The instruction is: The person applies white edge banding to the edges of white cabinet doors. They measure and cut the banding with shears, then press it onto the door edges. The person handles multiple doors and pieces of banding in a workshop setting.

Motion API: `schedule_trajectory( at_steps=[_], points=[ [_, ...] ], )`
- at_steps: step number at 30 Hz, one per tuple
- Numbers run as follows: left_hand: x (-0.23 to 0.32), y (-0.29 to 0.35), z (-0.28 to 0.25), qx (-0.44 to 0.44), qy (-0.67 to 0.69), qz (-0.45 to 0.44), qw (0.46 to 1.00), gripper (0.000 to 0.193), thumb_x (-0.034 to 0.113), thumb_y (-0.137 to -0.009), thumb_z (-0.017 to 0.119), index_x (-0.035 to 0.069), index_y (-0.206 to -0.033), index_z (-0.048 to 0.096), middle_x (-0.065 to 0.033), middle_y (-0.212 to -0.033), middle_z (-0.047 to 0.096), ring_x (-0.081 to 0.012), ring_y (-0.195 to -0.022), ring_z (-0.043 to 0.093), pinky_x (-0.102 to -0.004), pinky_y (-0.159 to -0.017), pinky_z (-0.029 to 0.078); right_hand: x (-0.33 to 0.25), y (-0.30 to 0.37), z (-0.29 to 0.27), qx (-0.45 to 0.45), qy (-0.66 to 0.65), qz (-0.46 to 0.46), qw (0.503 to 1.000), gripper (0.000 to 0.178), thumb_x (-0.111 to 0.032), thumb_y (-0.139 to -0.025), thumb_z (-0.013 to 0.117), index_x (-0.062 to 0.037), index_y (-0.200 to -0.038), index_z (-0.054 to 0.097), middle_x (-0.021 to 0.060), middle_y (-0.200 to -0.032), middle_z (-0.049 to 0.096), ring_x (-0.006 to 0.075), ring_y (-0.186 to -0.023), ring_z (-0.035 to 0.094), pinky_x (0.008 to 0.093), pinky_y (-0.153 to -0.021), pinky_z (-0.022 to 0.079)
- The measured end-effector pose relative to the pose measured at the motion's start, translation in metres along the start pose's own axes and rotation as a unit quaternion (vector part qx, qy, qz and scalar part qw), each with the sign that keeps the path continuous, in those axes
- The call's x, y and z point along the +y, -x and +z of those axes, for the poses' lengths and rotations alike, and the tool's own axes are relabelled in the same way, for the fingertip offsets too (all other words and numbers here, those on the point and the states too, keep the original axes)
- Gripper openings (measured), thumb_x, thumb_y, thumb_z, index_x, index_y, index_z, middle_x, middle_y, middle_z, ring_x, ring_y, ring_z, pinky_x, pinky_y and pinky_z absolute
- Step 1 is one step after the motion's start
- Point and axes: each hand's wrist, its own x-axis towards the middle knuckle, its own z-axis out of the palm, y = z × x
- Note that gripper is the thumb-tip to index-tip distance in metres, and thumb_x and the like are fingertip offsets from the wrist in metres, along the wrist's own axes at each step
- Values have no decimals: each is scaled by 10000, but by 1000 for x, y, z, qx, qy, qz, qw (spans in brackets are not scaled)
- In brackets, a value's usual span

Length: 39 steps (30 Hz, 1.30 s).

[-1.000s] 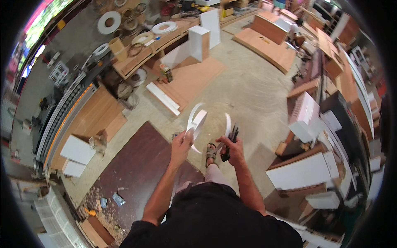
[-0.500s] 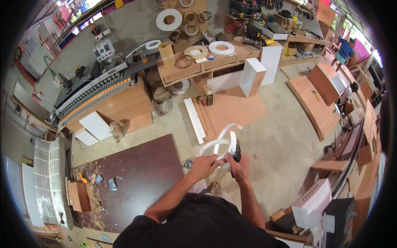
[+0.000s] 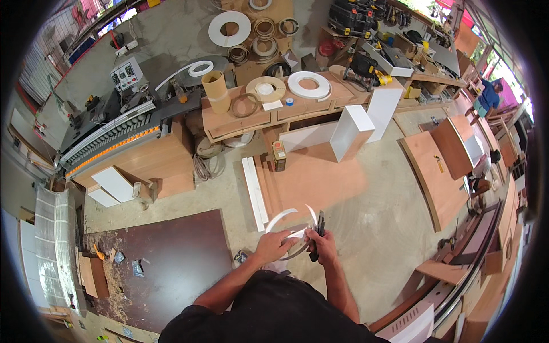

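In front of my body, a curled white edge-banding strip is held between both hands. My left hand is closed on it, fingertips pinching the band near the middle of the loop. My right hand is closed around a slim black hand tool, which points away from me and sticks out below the fist; its exact kind is unclear. The right thumb and fingers also reach the strip. One loose end curls up beside the tool, and another arc bends away over the left hand.
A dark brown board with shavings lies at the left. Ahead are a plywood sheet, a tin can and a workbench bearing tape rolls. An edge-banding machine stands far left. A co-worker is at far right.
The view has shifted, and my hands sit slightly lower and farther left in it. The strip's loops have opened into wider arcs, and the hands are a little farther apart.
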Motion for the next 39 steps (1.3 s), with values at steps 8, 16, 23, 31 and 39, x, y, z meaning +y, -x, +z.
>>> schedule_trajectory(
  at_steps=[8,16,23,31,39],
  points=[
    [-25,-231,-60,129,-124,50,983,357,452,-1002,594,113,-953,693,-154,-703,674,-405,-684,675,-514,-617,511,-99,-123,-102,194,-8,-76,978,313,-302,-976,728,-11,-1081,684,135,-836,747,111,-466,560,268,-446,486],
    [-90,-490,-112,232,-232,89,940,234,317,-1004,581,105,-926,642,-119,-814,726,-363,-769,701,-515,-726,521,-134,-238,-200,263,50,-47,962,266,-260,-1000,676,4,-977,659,146,-795,742,119,-460,554,277,-426,458],
    [-201,-737,-157,332,-348,10,877,155,249,-915,660,118,-974,717,-92,-978,704,-322,-957,666,-480,-823,524,-128,-395,-278,222,334,118,908,302,-229,-943,673,61,-863,678,147,-765,758,186,-505,659,330,-453,520],
    [-344,-873,-173,280,-474,-154,821,258,298,-956,654,67,-1009,755,-140,-989,732,-324,-801,717,-443,-664,568,-234,-484,-324,36,362,240,900,341,-335,-893,629,-27,-960,759,47,-743,756,207,-596,704,362,-577,578],
    [-251,-876,-156,313,-440,-204,817,509,391,-997,612,49,-1373,634,-251,-1365,618,-374,-1235,599,-511,-1092,430,-340,-555,-292,-38,399,154,903,349,-359,-911,634,-29,-923,746,94,-763,753,216,-636,717,379,-584,561]
  ],
)
